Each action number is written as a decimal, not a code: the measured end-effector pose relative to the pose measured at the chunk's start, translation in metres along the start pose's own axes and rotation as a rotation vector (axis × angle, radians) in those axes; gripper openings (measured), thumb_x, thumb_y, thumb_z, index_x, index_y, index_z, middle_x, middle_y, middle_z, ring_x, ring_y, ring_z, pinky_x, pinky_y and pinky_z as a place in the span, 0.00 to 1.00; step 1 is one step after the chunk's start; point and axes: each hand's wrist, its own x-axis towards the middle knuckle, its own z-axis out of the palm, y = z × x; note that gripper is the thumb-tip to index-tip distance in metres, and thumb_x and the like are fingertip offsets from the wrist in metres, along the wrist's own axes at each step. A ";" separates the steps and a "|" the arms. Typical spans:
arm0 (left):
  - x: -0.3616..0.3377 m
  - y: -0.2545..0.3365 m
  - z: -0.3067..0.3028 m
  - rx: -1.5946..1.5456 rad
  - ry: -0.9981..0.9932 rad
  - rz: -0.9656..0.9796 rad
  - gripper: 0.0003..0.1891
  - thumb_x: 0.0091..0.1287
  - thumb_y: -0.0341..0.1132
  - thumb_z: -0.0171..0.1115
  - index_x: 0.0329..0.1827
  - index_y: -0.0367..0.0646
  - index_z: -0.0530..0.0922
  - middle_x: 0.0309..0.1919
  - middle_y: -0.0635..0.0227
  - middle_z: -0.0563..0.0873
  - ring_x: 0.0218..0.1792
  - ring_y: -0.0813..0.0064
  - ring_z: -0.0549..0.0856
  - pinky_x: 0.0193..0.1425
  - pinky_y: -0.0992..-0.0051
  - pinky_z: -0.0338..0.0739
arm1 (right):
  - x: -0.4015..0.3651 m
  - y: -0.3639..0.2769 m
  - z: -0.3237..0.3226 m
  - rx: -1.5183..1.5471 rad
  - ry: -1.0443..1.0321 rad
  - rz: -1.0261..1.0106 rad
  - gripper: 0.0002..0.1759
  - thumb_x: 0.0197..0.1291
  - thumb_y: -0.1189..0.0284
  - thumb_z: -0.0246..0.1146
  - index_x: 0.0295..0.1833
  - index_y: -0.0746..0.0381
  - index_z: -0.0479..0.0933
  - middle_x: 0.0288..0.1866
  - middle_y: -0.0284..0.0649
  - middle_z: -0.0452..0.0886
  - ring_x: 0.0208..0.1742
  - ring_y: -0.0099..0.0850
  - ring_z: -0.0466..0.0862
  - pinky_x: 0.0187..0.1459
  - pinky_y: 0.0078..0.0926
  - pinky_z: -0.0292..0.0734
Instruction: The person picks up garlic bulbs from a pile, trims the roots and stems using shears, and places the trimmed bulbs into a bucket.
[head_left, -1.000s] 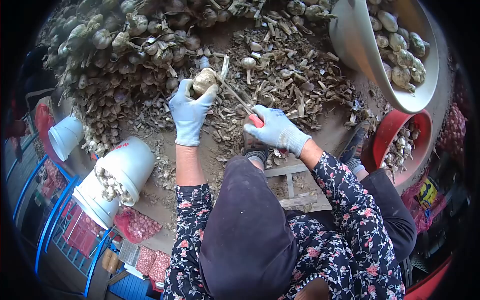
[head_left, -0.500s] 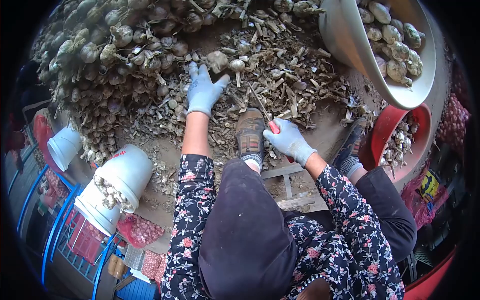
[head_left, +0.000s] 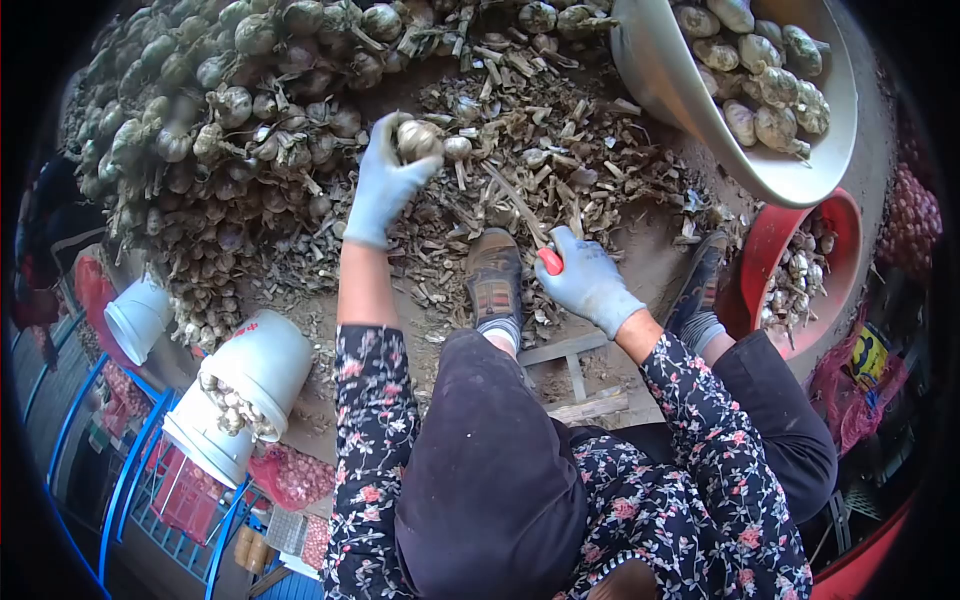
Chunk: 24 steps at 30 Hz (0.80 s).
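Observation:
My left hand [head_left: 385, 185], in a pale work glove, has its thumb and fingers curled round a garlic bulb [head_left: 418, 141]. Just right of that bulb is a smaller garlic bulb [head_left: 457, 148] with its stem pointing down. My right hand [head_left: 590, 283], gloved too, is closed on the red handle of a knife [head_left: 521, 208]. Its long, thin blade points up and left over a litter of cut stems [head_left: 590, 160]. A big heap of garlic [head_left: 220, 150] rises to the left of my left hand.
A tilted pale tub [head_left: 745, 165] at upper right holds large bulbs. Below it, a red tub [head_left: 845, 280] contains smaller garlic. White buckets [head_left: 270, 350] stand at left near blue rails [head_left: 120, 470]. My shoe [head_left: 494, 275] is between my hands.
My left hand has closed from spread fingers round the garlic bulb and shifted slightly left. My right hand has moved a little right and down with the knife.

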 end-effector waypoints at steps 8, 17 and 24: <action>-0.066 0.046 0.008 -0.613 -0.087 -0.072 0.39 0.48 0.23 0.67 0.67 0.39 0.62 0.54 0.63 0.77 0.53 0.74 0.78 0.59 0.73 0.75 | -0.011 -0.035 -0.024 -0.348 0.242 -0.223 0.28 0.52 0.59 0.65 0.54 0.62 0.66 0.40 0.45 0.78 0.45 0.44 0.80 0.47 0.42 0.73; -0.072 0.056 0.021 -0.013 -0.025 0.121 0.41 0.40 0.25 0.69 0.63 0.40 0.64 0.52 0.61 0.76 0.53 0.70 0.78 0.59 0.73 0.74 | -0.011 -0.042 -0.019 -0.414 0.173 -0.195 0.29 0.51 0.57 0.64 0.53 0.63 0.65 0.41 0.46 0.76 0.46 0.42 0.79 0.47 0.43 0.71; -0.074 0.069 0.028 -0.660 -0.118 -0.128 0.39 0.47 0.22 0.67 0.67 0.35 0.63 0.57 0.64 0.76 0.54 0.75 0.78 0.60 0.74 0.75 | -0.015 -0.041 -0.017 -0.391 0.155 -0.121 0.28 0.51 0.58 0.65 0.52 0.63 0.66 0.40 0.44 0.77 0.46 0.42 0.80 0.45 0.42 0.72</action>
